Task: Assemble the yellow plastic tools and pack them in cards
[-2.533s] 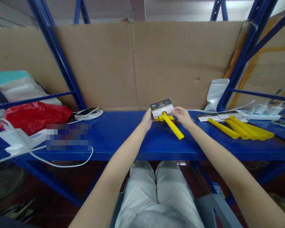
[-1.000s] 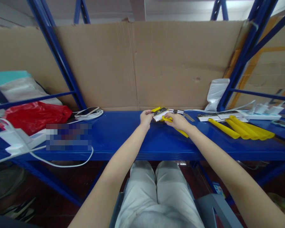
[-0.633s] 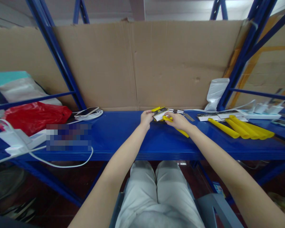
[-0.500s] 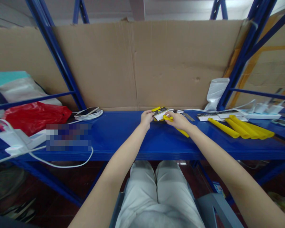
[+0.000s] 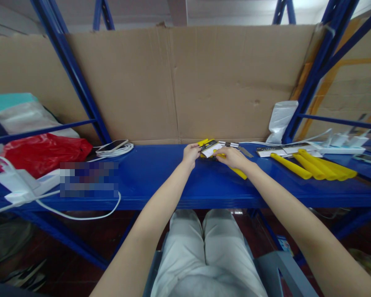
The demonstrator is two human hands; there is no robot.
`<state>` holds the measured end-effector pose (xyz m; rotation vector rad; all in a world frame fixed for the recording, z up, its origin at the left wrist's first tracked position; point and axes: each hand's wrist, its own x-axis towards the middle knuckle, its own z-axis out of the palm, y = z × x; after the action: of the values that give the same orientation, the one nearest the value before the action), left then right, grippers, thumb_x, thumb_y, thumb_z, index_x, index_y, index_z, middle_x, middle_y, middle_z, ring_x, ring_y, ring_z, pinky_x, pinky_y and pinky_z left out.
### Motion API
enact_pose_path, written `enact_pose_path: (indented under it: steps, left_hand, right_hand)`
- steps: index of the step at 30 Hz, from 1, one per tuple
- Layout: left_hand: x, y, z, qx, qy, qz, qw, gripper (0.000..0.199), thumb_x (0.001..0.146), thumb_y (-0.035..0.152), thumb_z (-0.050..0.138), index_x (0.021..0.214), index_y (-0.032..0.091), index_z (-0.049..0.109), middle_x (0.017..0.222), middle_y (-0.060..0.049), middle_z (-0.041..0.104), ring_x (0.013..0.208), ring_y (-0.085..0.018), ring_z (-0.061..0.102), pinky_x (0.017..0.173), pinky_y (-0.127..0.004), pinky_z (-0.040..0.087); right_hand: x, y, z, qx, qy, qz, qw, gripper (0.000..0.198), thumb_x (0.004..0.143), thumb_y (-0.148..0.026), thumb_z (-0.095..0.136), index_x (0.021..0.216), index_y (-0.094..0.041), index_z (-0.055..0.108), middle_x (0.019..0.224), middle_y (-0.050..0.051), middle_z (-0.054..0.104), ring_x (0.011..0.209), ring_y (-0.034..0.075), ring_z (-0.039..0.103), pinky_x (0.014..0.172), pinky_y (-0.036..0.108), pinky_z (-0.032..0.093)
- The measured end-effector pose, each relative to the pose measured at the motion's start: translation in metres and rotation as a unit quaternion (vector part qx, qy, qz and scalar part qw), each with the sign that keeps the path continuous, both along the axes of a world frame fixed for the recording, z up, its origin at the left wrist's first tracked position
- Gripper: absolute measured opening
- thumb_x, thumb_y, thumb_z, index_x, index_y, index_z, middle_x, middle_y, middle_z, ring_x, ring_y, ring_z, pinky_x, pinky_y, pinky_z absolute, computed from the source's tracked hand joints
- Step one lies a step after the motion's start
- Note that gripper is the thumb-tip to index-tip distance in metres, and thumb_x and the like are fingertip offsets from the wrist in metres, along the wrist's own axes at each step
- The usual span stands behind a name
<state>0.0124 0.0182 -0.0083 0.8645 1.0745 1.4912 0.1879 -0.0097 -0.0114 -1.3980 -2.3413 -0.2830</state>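
Observation:
A card (image 5: 210, 149), printed black on one part and white on another, is pinched at its left edge by my left hand (image 5: 191, 155). Yellow rolled material (image 5: 239, 173) shows past the card's upper left and comes out at the lower right, under my right hand (image 5: 230, 156). The fingers of that hand are closed on the yellow roll, right by the card's white edge. How card and roll join is hidden by my fingers. Just behind my right hand lie black-and-white strips (image 5: 228, 144) and a grey flat strip (image 5: 245, 152).
Several yellow rolls (image 5: 315, 165) lie at the right beside printed cards (image 5: 273, 150) and a white power strip (image 5: 340, 149). A white pouch (image 5: 282, 123) leans at the back. At left are a red bag (image 5: 46, 152), coiled cable (image 5: 119, 149) and chargers (image 5: 18, 185). Cardboard (image 5: 173, 82) closes the back.
My right fingers have shifted slightly at the card's edge and now cover more of the yellow material there. The card has tilted a little; my left hand keeps its hold.

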Motion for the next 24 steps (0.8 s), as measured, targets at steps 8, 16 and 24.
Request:
enact_pose_path:
  steps: [8,16,24]
  left_hand:
    - [-0.004,-0.011,0.007,-0.012,0.031,0.007,0.999,0.020,0.079,-0.003,0.057,0.078,0.017,0.057,0.072,-0.001,0.062,0.079,-0.014,0.066,0.080,-0.031,0.057]
    - [-0.003,-0.012,0.006,-0.011,0.061,0.013,0.998,0.016,0.082,0.001,0.058,0.080,0.017,0.057,0.074,-0.002,0.063,0.076,-0.014,0.065,0.070,-0.026,0.055]
    - [-0.004,-0.006,0.002,-0.009,0.078,0.012,0.997,0.015,0.079,0.001,0.060,0.080,0.016,0.059,0.083,-0.004,0.067,0.079,-0.014,0.067,0.069,-0.025,0.055]
  right_hand:
    - [0.037,0.004,0.022,0.036,-0.008,-0.106,0.994,0.040,0.088,-0.024,0.057,0.124,-0.025,0.074,0.121,0.008,0.074,0.109,0.027,0.070,0.093,0.036,0.053]
    - [0.120,0.007,0.056,-0.050,-0.088,-0.264,0.959,0.043,0.086,-0.020,0.059,0.128,-0.020,0.072,0.114,0.011,0.076,0.099,0.024,0.070,0.084,0.029,0.048]
    - [0.181,-0.004,0.046,-0.141,-0.105,-0.366,0.914,0.032,0.084,-0.015,0.068,0.115,-0.015,0.077,0.099,0.016,0.075,0.078,0.020,0.065,0.071,0.029,0.042]
